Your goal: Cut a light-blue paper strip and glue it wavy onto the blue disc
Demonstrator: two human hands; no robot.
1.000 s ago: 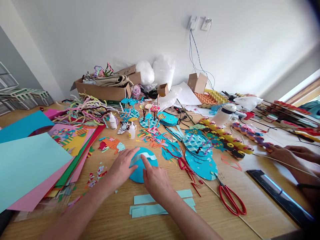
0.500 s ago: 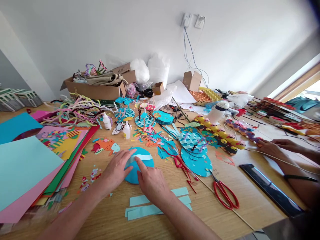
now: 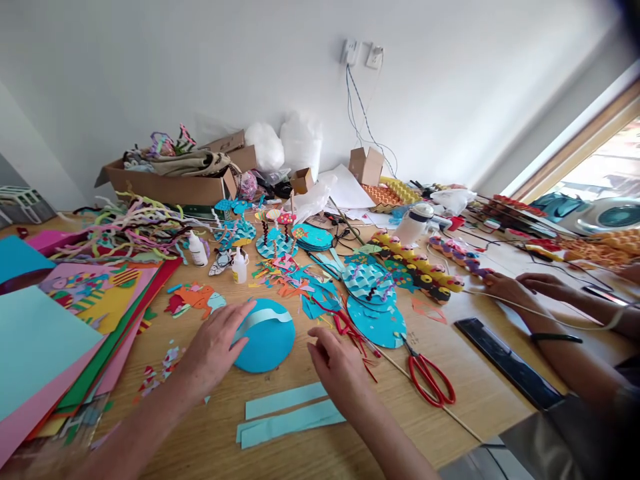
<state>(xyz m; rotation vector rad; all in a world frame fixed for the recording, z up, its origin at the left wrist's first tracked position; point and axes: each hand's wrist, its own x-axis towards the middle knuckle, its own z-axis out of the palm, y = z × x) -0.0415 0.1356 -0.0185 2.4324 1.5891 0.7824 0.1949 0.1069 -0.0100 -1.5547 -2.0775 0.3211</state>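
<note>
Left hand (image 3: pixel 215 343) spread open, palm down, fingers slanting forward, fingertips over left edge of flat round blue paper disc (image 3: pixel 270 347); touch unclear. Right hand (image 3: pixel 337 363) off disc, just to its right, fingers loosely bent, thumb apart, nothing seen in grasp. Disc lies on wooden tabletop (image 3: pixel 210 457) between hands, pale-blue wavy paper strip (image 3: pixel 267 315) across its upper part. Flat pale-blue paper strips (image 3: pixel 287 427) between forearms, partly hidden by right.
</note>
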